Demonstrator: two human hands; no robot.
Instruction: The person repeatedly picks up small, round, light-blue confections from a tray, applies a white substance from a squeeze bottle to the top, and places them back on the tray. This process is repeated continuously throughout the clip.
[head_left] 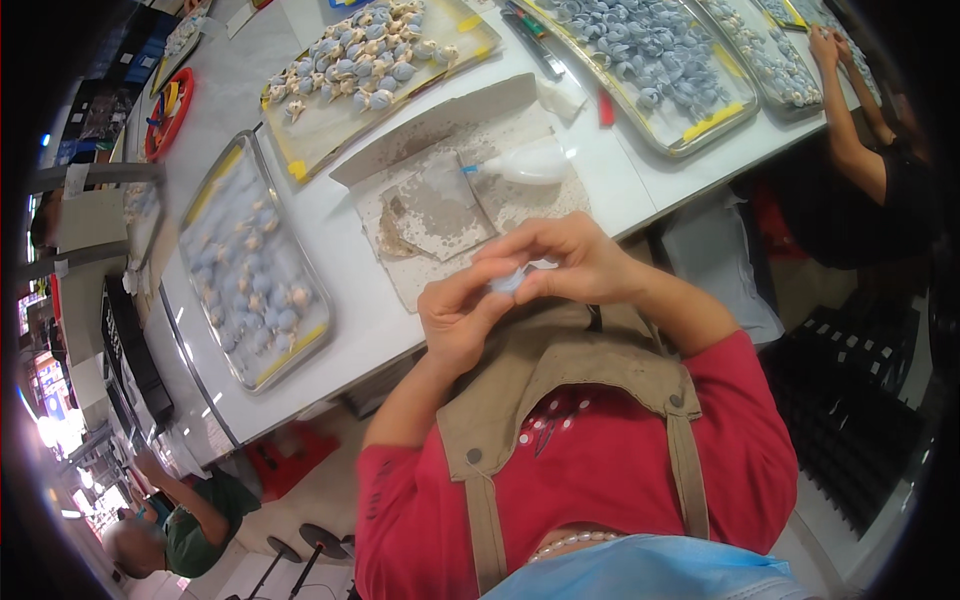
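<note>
Far out to the left of both hands, on the white table (340,215), lies a long metal tray (255,265) covered with clear film, holding rows of small blue-grey and cream shell-like pieces. Beyond it, up and left of the hands, sits a second tray with yellow tape at its corners (375,70), heaped with the same kind of pieces.

Nearer, the left hand (460,320) is raised in front of the chest, fingers curled inward, thumb and fingertips pinched on a small pale blue-white piece (508,282). That piece sits right between the two hands, touching both, just off the table's near edge. Directly behind the hands a stained, worn grey work mat (440,205) lies on the table, and on its far side rests a white squeeze bottle with a blue tip (525,165), on its side, near but apart from the fingers.

To the right, the right hand (570,265) is arched over the piece, its fingers bent down and closed on it from above, meeting the left fingertips. How much of the piece each hand covers cannot be told; it is mostly hidden.

Up and right of the hands lies a large tray of blue-grey curled pieces (650,60). Further right, well apart, another person's arm (850,130) reaches to a tray at the table's far end.
</note>
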